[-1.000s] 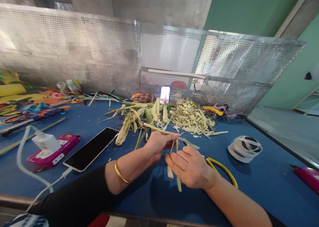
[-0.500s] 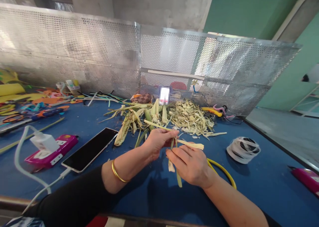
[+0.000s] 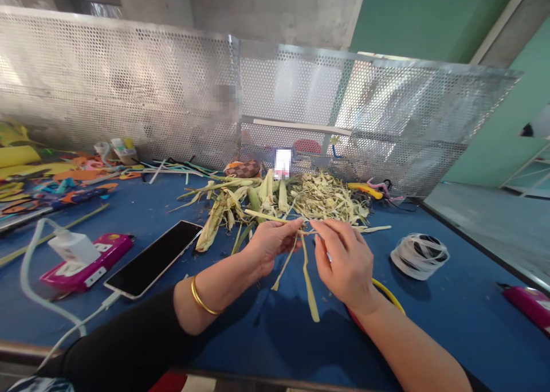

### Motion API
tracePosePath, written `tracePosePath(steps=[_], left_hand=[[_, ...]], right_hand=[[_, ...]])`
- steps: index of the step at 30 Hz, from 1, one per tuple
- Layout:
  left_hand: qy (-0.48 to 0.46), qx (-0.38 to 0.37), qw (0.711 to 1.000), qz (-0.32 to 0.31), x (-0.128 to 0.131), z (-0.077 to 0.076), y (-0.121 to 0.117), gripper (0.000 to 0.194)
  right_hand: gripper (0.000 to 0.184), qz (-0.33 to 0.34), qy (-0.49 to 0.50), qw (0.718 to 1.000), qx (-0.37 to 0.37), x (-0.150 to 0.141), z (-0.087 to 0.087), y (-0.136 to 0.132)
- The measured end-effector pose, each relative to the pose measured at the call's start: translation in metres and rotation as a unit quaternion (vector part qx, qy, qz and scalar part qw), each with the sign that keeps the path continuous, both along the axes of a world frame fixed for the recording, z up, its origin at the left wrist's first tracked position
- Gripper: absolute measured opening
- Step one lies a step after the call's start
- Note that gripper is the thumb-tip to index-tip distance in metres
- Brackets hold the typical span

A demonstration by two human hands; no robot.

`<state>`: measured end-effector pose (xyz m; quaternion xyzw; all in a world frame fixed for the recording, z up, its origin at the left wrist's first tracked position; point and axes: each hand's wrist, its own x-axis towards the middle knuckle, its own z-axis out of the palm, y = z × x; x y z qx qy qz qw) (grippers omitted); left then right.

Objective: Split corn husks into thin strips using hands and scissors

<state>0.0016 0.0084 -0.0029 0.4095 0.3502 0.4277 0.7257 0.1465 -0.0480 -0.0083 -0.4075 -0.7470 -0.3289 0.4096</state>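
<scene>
My left hand (image 3: 277, 243) pinches several pale green corn husk strips (image 3: 310, 289) between thumb and index finger where they cross. One strip sticks out to the upper left over the hand, and two loose ends hang down toward the table. My right hand (image 3: 346, 260) is just to the right, its index fingertip and thumb closed in at the crossing, on a short strip end mostly hidden by the fingers. Behind the hands lie whole corn husks (image 3: 212, 223) and a heap of shredded husk pieces (image 3: 330, 200).
A phone (image 3: 154, 257) on a charging cable and a magenta power strip (image 3: 88, 263) with a white plug lie left. Right are a white ribbon roll (image 3: 420, 257) and a yellow curved loop (image 3: 389, 294), partly under my forearm. A perforated metal screen (image 3: 129, 94) stands behind.
My right hand has moved slightly up and right, its fingers less folded over the strips. The wide strip end that pointed right no longer shows there. The hanging ends have spread apart.
</scene>
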Motion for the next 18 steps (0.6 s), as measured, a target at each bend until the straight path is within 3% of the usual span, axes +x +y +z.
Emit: tracePosePath(steps=[5,12,18], left_hand=[[0.020,-0.014,1.000,0.004,-0.002,0.000,0.001,0.033],[0.028,-0.008,1.000,-0.010,-0.003,0.000,0.002,0.028],[0.042,-0.009,0.999,0.010,-0.001,0.000,0.003,0.020]], right_hand=[[0.019,-0.021,0.017,0.995,-0.095,0.009,0.000,0.010],[0.017,-0.051,0.028,0.983,-0.173,0.014,-0.008,0.014],[0.021,-0.069,-0.036,0.992,-0.104,0.011,-0.007,0.013]])
